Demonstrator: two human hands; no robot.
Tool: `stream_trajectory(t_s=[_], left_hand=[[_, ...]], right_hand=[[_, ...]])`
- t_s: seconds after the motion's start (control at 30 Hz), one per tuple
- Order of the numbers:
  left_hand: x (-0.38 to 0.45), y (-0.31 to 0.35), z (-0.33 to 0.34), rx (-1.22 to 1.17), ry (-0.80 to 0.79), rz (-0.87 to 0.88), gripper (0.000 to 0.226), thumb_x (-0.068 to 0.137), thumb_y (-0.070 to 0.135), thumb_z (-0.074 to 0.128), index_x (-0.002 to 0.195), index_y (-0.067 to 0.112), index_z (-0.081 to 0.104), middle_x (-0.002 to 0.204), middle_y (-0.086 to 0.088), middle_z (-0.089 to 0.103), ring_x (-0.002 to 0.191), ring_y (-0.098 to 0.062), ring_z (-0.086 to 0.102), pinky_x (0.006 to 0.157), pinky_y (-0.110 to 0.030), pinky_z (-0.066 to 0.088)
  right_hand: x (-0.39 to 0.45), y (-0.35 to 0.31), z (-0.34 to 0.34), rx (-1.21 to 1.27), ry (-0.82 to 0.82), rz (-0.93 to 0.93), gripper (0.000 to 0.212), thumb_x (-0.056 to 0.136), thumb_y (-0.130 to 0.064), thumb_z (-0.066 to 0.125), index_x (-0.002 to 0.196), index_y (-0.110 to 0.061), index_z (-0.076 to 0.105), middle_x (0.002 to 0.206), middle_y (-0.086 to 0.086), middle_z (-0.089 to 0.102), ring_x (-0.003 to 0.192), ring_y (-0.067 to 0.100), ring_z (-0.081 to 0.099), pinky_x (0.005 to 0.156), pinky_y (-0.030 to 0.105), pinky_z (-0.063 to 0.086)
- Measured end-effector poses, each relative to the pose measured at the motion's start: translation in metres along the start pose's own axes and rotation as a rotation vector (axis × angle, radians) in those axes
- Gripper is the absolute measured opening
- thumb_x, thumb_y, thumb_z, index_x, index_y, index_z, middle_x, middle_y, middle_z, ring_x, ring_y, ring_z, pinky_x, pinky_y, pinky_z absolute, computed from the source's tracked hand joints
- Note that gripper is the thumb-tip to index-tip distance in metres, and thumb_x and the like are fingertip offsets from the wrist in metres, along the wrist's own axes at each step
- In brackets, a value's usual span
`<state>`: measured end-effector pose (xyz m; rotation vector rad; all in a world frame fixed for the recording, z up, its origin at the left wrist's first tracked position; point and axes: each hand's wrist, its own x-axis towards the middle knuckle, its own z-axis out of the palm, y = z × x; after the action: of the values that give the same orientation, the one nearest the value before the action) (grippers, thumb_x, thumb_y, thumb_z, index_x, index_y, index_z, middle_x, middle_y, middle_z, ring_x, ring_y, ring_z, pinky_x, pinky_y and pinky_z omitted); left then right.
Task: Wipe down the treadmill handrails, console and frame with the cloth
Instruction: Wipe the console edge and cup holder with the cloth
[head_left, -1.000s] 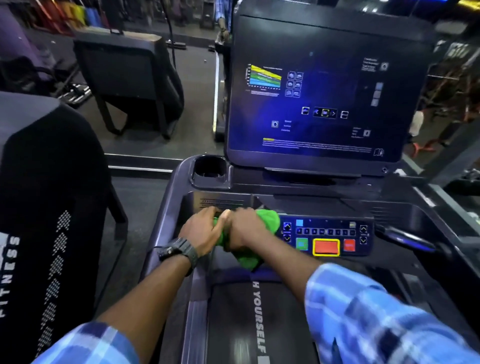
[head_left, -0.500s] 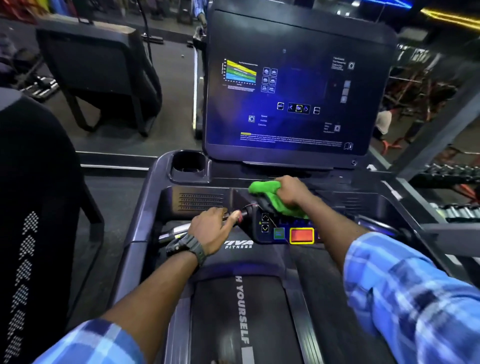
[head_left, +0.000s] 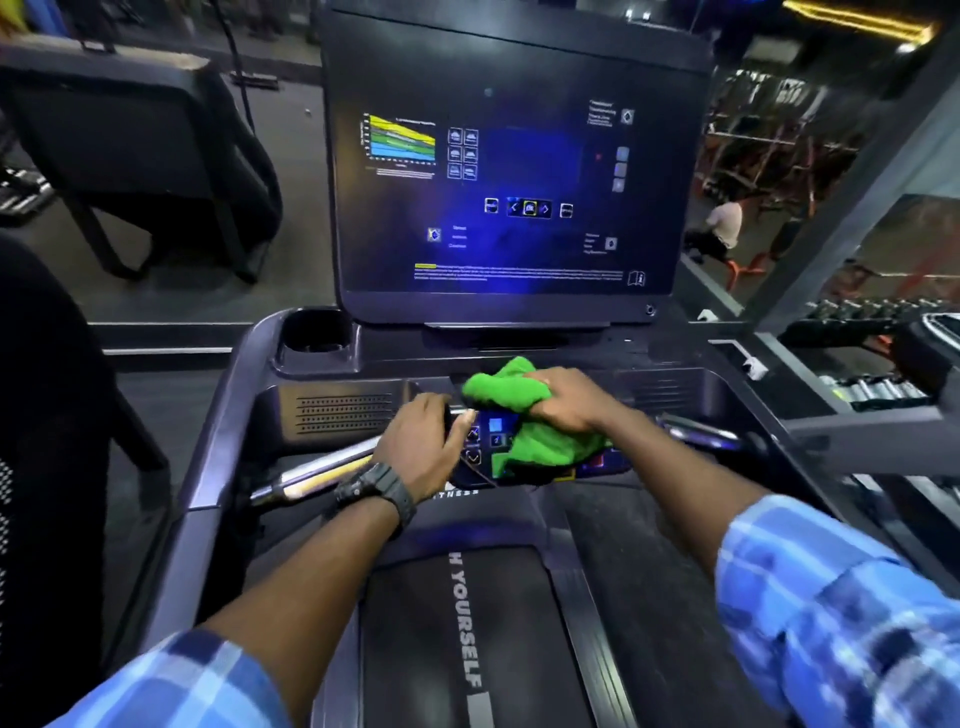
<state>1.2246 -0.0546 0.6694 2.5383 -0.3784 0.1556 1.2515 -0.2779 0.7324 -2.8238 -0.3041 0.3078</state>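
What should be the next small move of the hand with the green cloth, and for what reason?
Probably sweep the green cloth to the right along the button panel. The right hand grips the cloth bunched over the panel's middle, and the panel's right end shows only at the cloth's edge. The left hand holds the handrail beside the panel, so the left side is taken.

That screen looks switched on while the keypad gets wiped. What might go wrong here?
1. The right hand is rubbing the green cloth across the button panel while the screen is lit, so a press might trigger a button, perhaps starting the belt.
2. The cloth covers most of the buttons, so the person cannot see which ones they press.
3. The left hand rests at the panel's left edge, close to the arrow keys, and could bump them.
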Motion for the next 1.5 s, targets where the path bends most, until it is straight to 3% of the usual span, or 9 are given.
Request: stream_trajectory(t_s=[0.17, 0.27, 0.47, 0.67, 0.9, 1.07, 1.27, 1.37, 1.5], left_hand=[[0.021, 0.046, 0.018, 0.152, -0.103, 0.069, 0.066, 0.088, 0.06, 0.015, 0.099, 0.013, 0.061, 0.1, -0.007, 0.064, 0.1, -0.026, 0.056, 0.102, -0.042, 0.036], [0.036, 0.068, 0.03, 0.135, -0.116, 0.075, 0.063, 0.091, 0.056, 0.017, 0.097, 0.013, 0.063, 0.1, -0.01, 0.065, 0.099, -0.03, 0.059, 0.094, -0.041, 0.043], [0.055, 0.098, 0.051, 0.149, -0.072, 0.07, 0.056, 0.091, 0.048, 0.02, 0.091, 0.013, 0.063, 0.099, -0.012, 0.065, 0.098, -0.032, 0.06, 0.081, -0.038, 0.046], [0.077, 0.163, 0.093, 0.07, -0.138, 0.157, 0.049, 0.091, 0.05, 0.024, 0.099, 0.018, 0.06, 0.1, -0.006, 0.064, 0.095, -0.025, 0.058, 0.081, -0.035, 0.044], [0.113, 0.207, 0.144, 0.201, -0.19, 0.181, 0.066, 0.084, 0.053, 0.016, 0.099, 0.01, 0.063, 0.104, -0.011, 0.065, 0.103, -0.031, 0.054, 0.096, -0.036, 0.035], [0.118, 0.221, 0.154, 0.207, -0.081, 0.142, 0.03, 0.095, 0.025, 0.033, 0.093, 0.008, 0.057, 0.098, -0.017, 0.062, 0.095, -0.035, 0.056, 0.084, -0.038, 0.036], [0.131, 0.219, 0.144, 0.216, -0.086, 0.065, 0.019, 0.092, 0.027, 0.039, 0.1, 0.014, 0.051, 0.107, -0.012, 0.06, 0.098, -0.036, 0.059, 0.082, -0.042, 0.047], [0.131, 0.217, 0.144, 0.242, -0.059, 0.104, 0.019, 0.093, 0.029, 0.037, 0.097, 0.016, 0.051, 0.105, -0.009, 0.061, 0.096, -0.035, 0.059, 0.08, -0.04, 0.045], [0.138, 0.223, 0.15, 0.302, 0.022, 0.088, 0.025, 0.094, 0.035, 0.036, 0.095, 0.017, 0.053, 0.101, -0.011, 0.066, 0.093, -0.036, 0.061, 0.075, -0.039, 0.047]], right_hand=[[0.009, 0.058, -0.023, -0.141, -0.055, 0.24, 0.054, 0.087, -0.054, 0.052, 0.128, -0.02, 0.059, 0.136, 0.015, 0.057, 0.12, 0.035, 0.054, 0.092, 0.035, 0.043], [0.017, 0.047, -0.001, -0.074, -0.07, 0.079, 0.06, 0.09, -0.064, 0.046, 0.137, -0.027, 0.052, 0.143, 0.01, 0.052, 0.128, 0.033, 0.05, 0.102, 0.04, 0.041], [-0.028, 0.131, 0.018, -0.01, 0.27, -0.125, 0.05, 0.094, -0.045, 0.054, 0.135, -0.017, 0.055, 0.14, 0.003, 0.056, 0.132, 0.025, 0.047, 0.114, 0.036, 0.028], [-0.039, 0.207, 0.037, -0.011, 0.433, 0.121, 0.066, 0.093, -0.063, 0.027, 0.133, -0.017, 0.05, 0.131, 0.005, 0.06, 0.112, 0.031, 0.059, 0.092, 0.041, 0.045], [-0.077, 0.316, 0.025, -0.109, 0.233, 0.174, 0.094, 0.066, -0.096, 0.025, 0.134, -0.033, 0.041, 0.124, 0.0, 0.06, 0.11, 0.027, 0.059, 0.093, 0.04, 0.046], [-0.038, 0.251, 0.026, -0.02, 0.332, 0.172, 0.071, 0.084, -0.079, 0.018, 0.113, -0.025, 0.055, 0.11, 0.007, 0.065, 0.104, 0.031, 0.061, 0.084, 0.043, 0.048], [-0.081, 0.291, 0.059, -0.244, 0.438, 0.013, 0.094, 0.059, -0.052, 0.079, 0.141, -0.029, 0.037, 0.129, 0.004, 0.051, 0.108, 0.028, 0.054, 0.096, 0.042, 0.045], [-0.071, 0.304, 0.039, -0.267, 0.34, 0.178, 0.087, 0.053, -0.059, 0.075, 0.128, -0.028, 0.044, 0.109, 0.003, 0.059, 0.095, 0.031, 0.062, 0.079, 0.042, 0.051], [-0.041, 0.267, 0.024, -0.132, 0.234, 0.058, 0.079, 0.059, -0.053, 0.073, 0.127, -0.024, 0.046, 0.115, 0.004, 0.062, 0.102, 0.032, 0.063, 0.08, 0.041, 0.051]])
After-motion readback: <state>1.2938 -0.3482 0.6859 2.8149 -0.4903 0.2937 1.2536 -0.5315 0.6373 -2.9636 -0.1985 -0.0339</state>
